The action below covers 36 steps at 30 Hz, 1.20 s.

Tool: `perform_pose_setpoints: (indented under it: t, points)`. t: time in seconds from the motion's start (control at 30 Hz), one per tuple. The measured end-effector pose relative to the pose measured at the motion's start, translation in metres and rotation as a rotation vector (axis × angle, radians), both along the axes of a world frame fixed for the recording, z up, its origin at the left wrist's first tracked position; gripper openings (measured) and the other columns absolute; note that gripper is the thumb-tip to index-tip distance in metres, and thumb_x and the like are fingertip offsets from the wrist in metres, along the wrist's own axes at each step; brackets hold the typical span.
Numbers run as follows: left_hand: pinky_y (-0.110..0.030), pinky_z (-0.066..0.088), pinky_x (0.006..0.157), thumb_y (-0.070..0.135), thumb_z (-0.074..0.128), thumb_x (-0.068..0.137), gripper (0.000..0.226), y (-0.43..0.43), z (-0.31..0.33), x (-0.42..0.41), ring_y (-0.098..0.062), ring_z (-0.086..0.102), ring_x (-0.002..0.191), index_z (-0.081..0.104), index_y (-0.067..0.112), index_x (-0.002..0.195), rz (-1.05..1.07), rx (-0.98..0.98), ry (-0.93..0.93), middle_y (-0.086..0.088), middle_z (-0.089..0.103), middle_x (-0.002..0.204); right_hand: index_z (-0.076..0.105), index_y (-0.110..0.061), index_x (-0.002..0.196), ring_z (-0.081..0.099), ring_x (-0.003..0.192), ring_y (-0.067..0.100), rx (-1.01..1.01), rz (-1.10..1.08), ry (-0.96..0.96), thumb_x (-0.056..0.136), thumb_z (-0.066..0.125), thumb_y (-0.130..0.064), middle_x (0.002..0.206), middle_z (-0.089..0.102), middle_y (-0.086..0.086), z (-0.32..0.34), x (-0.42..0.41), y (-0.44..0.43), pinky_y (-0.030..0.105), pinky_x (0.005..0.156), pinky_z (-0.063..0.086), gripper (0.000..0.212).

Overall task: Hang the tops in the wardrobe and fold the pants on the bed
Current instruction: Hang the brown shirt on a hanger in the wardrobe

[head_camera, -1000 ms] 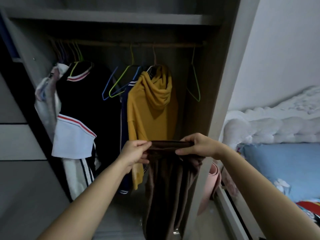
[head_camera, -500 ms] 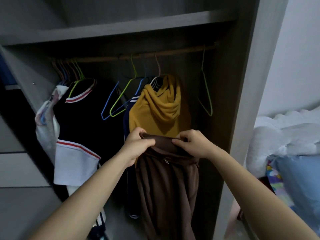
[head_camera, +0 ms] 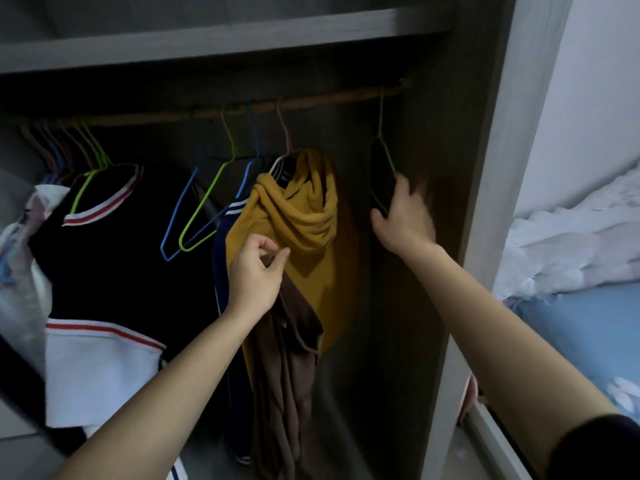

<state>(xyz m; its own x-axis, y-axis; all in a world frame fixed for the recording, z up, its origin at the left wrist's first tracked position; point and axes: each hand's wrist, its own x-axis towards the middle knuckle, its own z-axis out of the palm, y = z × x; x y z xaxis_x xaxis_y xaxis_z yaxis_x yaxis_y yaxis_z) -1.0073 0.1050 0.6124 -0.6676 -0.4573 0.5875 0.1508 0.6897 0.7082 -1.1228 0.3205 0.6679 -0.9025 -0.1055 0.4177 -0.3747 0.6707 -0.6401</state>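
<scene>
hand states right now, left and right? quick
Left hand: pinching the top of the brown garment.
Right hand: raised at the green hanger, motion-blurred; whether it grips cannot be told.

- No text, label, brand name, number or sign can be read anywhere in view; the light is dim and parts are blurred.
- Hanging brown fabric garment (head_camera: 277,393): one small pale speck (head_camera: 283,324) on its front, too small and blurred to tell whether it bears print.
</scene>
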Motion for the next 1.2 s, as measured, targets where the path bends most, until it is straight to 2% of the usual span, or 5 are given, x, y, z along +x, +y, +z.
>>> perform_pose_setpoints:
  t: [0.2,0.47,0.83,1.1,1.2]
  points:
    - [-0.026,0.038,0.056,0.012,0.07,0.075,0.041,-0.033,0.004,0.002,-0.012,0.05,0.073,0.042,0.036,0.092,-0.232,0.049,-0.364,0.007,0.05,0.092,0.048,-0.013,0.136,0.061,0.105,0.022,-0.287,-0.015,-0.336,0.105,0.045,-0.026,0.122,0.058,0.01,0.01,-0.022,-0.015,0.04,0.092,0.054,0.035]
    - [-0.026,0.031,0.052,0.003,0.055,0.077,0.035,-0.069,-0.013,-0.002,-0.012,0.04,0.063,0.038,0.033,0.084,-0.34,0.008,-0.335,0.005,0.042,0.077,0.057,-0.019,0.133,0.061,0.095,0.015,-0.585,0.022,-0.111,0.106,0.04,-0.033,0.113,0.062,0.001,0.0,-0.017,-0.053,0.037,0.089,0.053,0.035]
    - [-0.023,0.035,0.054,0.01,0.058,0.092,0.03,-0.072,-0.041,-0.032,-0.009,0.049,0.067,0.041,0.035,0.088,-0.483,0.068,-0.332,0.009,0.048,0.083,0.064,-0.021,0.119,0.056,0.074,-0.019,-0.329,-0.117,0.089,0.105,0.044,-0.034,0.091,0.059,-0.016,-0.024,0.012,-0.043,-0.001,0.054,0.039,0.028]
    - [-0.015,0.037,0.065,0.039,0.062,0.092,0.032,-0.031,-0.066,-0.054,-0.001,0.053,0.086,0.052,0.024,0.118,-0.596,0.447,-0.405,0.012,0.054,0.101,0.057,-0.038,0.082,0.056,0.062,-0.002,-0.335,-0.301,0.197,0.103,0.046,-0.044,0.069,0.058,-0.019,-0.129,0.122,-0.027,0.006,0.053,0.038,0.025]
    - [-0.022,0.039,0.065,0.057,0.061,0.087,0.034,-0.009,-0.068,-0.057,-0.009,0.054,0.081,0.059,0.023,0.092,-0.681,0.646,-0.539,0.008,0.055,0.087,0.049,-0.033,0.075,0.048,0.055,0.002,-0.302,-0.362,0.21,0.103,0.041,-0.051,0.063,0.051,-0.009,-0.155,0.162,-0.007,0.011,0.051,0.035,0.034]
